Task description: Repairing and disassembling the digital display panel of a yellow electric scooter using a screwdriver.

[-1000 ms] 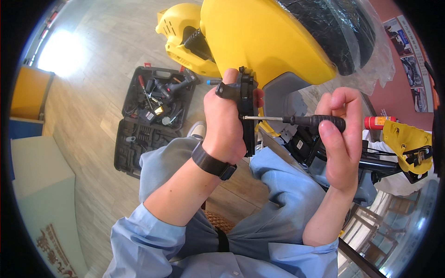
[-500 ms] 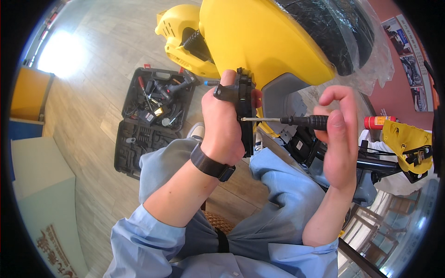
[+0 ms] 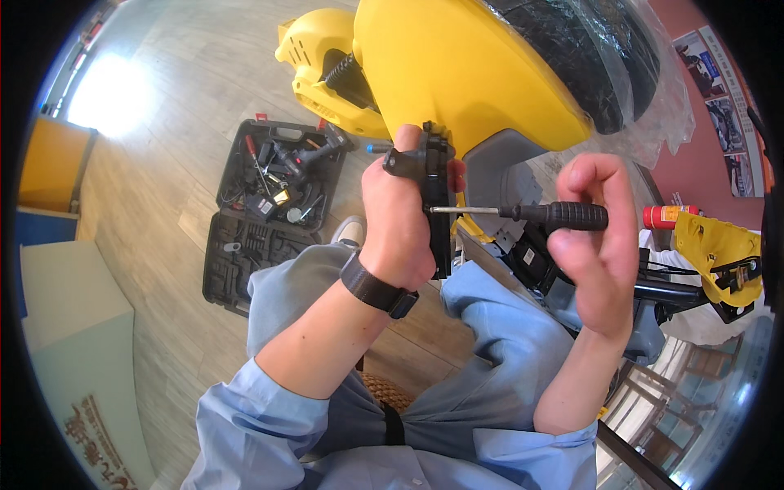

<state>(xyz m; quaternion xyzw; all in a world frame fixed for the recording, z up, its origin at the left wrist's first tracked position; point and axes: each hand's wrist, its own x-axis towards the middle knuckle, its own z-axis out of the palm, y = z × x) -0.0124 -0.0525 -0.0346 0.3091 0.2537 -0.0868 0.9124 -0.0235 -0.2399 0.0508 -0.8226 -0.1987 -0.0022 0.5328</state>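
My left hand [image 3: 394, 216] is closed around a long black plastic part [image 3: 438, 184], held nearly upright above my knees. A short blue-tipped stub [image 3: 379, 149] shows to the left of the part's upper end. From the right, a screwdriver [image 3: 576, 216] with a ribbed black handle lies level, its metal shaft reaching the part's near face. Whether the tip sits in a screw is too small to tell. My right hand [image 3: 604, 257] holds the handle loosely, thumb below and curled fingers above and behind it.
A yellow body panel [image 3: 457, 73] and a plastic-wrapped dark piece [image 3: 584, 49] stand ahead. On the floor to the left lies an open tool case [image 3: 265, 229] with a drill and hand tools. At right are a red cylinder [image 3: 668, 216] and a yellow bracket [image 3: 719, 257] on a black frame.
My right thumb has slid from the handle's end to beneath it, and the fingers have shifted, baring more of the handle. Both hands, part and screwdriver have drifted slightly right.
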